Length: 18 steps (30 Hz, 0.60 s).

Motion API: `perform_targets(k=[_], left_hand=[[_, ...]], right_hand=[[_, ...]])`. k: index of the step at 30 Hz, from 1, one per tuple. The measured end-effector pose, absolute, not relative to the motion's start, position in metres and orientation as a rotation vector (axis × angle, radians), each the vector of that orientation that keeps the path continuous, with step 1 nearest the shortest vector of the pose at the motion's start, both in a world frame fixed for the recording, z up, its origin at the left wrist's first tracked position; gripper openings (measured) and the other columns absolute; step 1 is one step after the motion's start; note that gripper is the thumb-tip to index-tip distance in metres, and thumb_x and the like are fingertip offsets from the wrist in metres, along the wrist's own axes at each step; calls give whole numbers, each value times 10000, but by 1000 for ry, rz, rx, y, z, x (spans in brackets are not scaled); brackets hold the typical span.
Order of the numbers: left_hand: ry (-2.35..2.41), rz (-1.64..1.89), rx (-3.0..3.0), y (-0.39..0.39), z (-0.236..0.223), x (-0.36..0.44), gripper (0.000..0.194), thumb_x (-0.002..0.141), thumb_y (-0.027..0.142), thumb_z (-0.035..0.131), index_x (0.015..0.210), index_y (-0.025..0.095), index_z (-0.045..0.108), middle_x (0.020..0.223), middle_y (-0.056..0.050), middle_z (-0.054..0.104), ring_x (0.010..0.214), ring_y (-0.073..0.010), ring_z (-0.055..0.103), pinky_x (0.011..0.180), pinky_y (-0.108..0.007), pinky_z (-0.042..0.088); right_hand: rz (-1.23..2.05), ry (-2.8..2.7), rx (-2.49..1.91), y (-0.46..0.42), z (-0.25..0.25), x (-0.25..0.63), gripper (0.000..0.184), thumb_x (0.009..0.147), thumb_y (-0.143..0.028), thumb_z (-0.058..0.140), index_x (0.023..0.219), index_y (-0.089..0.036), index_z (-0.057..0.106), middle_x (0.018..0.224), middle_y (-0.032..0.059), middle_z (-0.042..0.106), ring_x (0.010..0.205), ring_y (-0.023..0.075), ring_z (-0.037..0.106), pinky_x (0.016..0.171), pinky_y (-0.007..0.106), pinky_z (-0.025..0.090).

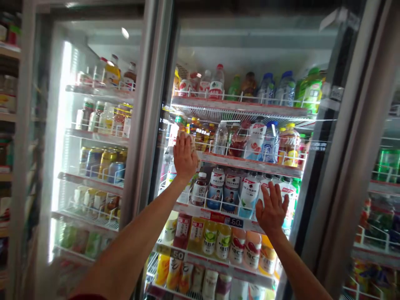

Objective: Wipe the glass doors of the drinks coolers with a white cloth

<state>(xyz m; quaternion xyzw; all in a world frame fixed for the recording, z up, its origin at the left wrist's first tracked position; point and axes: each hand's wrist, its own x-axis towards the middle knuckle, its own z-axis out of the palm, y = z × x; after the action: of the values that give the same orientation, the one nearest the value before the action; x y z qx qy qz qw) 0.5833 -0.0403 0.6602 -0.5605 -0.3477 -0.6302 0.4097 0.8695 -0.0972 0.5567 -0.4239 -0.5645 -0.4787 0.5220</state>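
My left hand (183, 157) is raised against the glass door (256, 37) of a drinks fridge, at the height of the second shelf. Its fingers lie close together over what looks like a pale, crumpled cloth (194, 151), mostly hidden by the hand. Lower and to the right, my right hand (272, 207) is at the same door with its fingers spread and nothing in them. Behind the glass stand several labelled bottles (216, 189) between the two hands.
A metal door frame (156, 83) separates this door from a lit fridge section (100, 37) on the left. Another frame (346, 166) runs down the right, with more drinks beyond. Stocked shelves (9, 112) line the far left. Shelf rails (250, 162) hold rows of bottles.
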Motion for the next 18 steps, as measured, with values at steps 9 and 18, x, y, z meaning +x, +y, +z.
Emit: perform_targets(k=[9, 18], left_hand=[[-804, -1379, -1564, -48, 648, 574, 558, 847, 204, 359, 1390, 176, 234, 1461, -77, 238, 1368, -188, 133, 1096, -411, 228], [-448, -858, -1754, -67, 601, 619, 496, 834, 270, 418, 1324, 210, 373, 1453, -30, 265, 1361, -207, 165, 1090, -393, 245]], right_hand=[[-1165, -1365, -988, -96, 554, 876, 520, 845, -242, 430, 1355, -262, 333, 1405, 87, 385, 1311, 249, 324, 1076, 515, 176], [-1202, -1391, -947, -99, 607, 840, 518, 835, -268, 447, 1343, -237, 357, 1434, 112, 326, 1328, 270, 285, 1071, 538, 146]])
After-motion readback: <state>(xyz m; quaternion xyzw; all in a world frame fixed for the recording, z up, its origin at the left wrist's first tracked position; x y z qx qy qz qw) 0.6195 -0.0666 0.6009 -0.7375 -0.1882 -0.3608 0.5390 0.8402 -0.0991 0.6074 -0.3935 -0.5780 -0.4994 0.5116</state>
